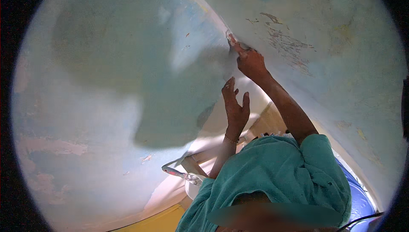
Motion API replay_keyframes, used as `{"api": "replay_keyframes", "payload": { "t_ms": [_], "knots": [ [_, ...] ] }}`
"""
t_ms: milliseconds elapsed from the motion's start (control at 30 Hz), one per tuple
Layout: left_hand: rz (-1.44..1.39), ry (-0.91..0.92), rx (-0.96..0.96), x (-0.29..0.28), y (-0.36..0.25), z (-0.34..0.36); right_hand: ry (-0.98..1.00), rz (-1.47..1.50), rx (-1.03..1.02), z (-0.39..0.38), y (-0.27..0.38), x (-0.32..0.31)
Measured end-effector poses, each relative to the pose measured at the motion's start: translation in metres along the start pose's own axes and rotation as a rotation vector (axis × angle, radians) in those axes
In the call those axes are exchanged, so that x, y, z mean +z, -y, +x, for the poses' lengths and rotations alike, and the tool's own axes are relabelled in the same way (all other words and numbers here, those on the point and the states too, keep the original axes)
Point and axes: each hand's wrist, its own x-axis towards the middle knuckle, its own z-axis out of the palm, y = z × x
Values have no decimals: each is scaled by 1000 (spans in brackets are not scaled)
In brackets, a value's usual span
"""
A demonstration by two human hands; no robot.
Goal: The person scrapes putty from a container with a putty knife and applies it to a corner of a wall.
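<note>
So the left wall [106, 117] is looking pretty rough: faded blue-green paint, patchy, with pinkish blotches showing low down. The right wall [353, 91] is wearing similar chalky paint plus a cluster of dark, scratchy scrape marks [287, 42]. Between them a pale, whitish corner seam [215, 15] is running in a slanting line that's bending with the fisheye.

That seam is sitting right at the right hand [252, 63]: the index finger is stretching out and its white-smeared tip is touching the corner, while the other fingers are curling in. Can't tell if they're gripping anything. The left hand [235, 108] is hanging open just below, thumb apart from the fingers, nothing showing in it, and the seam is lying above it. Its wrist is wearing a thin beaded bracelet [231, 138].

Counting up: two walls, one seam, two hands, one teal cloth shirt [272, 164]. Down by the left forearm, one putty knife [174, 172] with a grey-and-red handle is resting at one white bucket [191, 190], its metal blade looking smeared. One light wooden frame [190, 164] is standing just behind, and one shiny blue thing [358, 189] is showing at lower right.
</note>
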Motion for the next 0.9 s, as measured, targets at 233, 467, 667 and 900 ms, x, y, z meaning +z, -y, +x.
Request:
{"api": "replay_keyframes", "payload": {
  "t_ms": [233,467,667,900],
  "knots": [
    [-10,27,9,9,-3,-8,-102,1,-27,-29,-26,8],
    [4,13,-3,10,-7,-9,-117,-168,1,-10,10,-21],
    [-17,16,-17,7,-4,-6,-60,-254,-12,2,17,-26],
    [-19,14,-10,3,-1,-8,97,-293,44,-18,4,-11]
  ]
}}
